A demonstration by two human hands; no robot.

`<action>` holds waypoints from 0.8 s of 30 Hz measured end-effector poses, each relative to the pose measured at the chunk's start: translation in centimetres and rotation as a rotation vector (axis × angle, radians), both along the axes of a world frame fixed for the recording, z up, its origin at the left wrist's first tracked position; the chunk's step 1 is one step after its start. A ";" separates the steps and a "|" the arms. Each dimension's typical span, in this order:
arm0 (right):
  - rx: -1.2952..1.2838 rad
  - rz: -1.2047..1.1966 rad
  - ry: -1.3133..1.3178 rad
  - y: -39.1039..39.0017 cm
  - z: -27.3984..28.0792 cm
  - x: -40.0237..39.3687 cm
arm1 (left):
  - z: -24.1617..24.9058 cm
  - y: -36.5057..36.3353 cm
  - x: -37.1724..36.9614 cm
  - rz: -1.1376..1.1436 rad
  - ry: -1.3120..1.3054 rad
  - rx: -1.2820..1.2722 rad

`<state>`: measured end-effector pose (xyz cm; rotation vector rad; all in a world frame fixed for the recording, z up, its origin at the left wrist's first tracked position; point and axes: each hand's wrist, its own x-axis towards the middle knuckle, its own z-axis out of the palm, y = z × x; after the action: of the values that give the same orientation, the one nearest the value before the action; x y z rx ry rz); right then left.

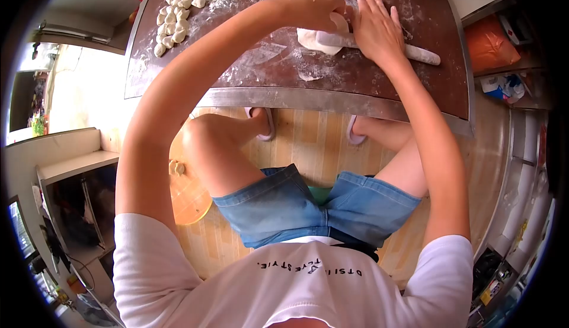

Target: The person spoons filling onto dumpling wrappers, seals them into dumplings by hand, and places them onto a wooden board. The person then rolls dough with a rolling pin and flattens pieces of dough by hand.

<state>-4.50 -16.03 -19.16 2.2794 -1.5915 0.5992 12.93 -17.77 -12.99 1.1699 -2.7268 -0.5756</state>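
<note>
A flat round of dough (309,40) lies on the floured brown table, partly under a rolling pin (422,54). My left hand (320,11) curls over the far edge of the dough, its fingers closed on a lifted flap. Across the middle of the pin lies my right hand (380,30), palm down with fingers stretched out and pressing on it. Flour dusts the pin and the wood around it. Several small dough pieces (173,24) sit in a cluster at the table's far left.
The table (261,70) has a metal front edge (296,98) just beyond my knees. An orange bag (489,43) and a plastic packet (504,86) are on shelves at the right. A round orange stool-like surface (191,200) is beside my left leg.
</note>
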 end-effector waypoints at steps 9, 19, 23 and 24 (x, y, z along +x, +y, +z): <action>0.058 0.096 -0.011 5.9 0.2 -0.9 | -0.8 -0.8 -0.4 -0.060 -0.002 0.140; 0.160 0.144 -0.075 9.8 0.6 -1.6 | -1.4 -1.5 0.3 -0.073 0.013 0.084; -0.046 0.054 -0.024 0.8 0.0 -0.3 | -0.2 -0.4 0.3 -0.060 -0.011 0.032; -0.023 0.027 -0.011 0.1 0.3 -0.1 | -0.2 -0.5 0.2 -0.067 -0.035 -0.032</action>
<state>-4.56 -15.93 -18.91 2.2885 -1.5533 0.6346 13.15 -18.23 -13.17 1.0953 -2.8034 -0.5218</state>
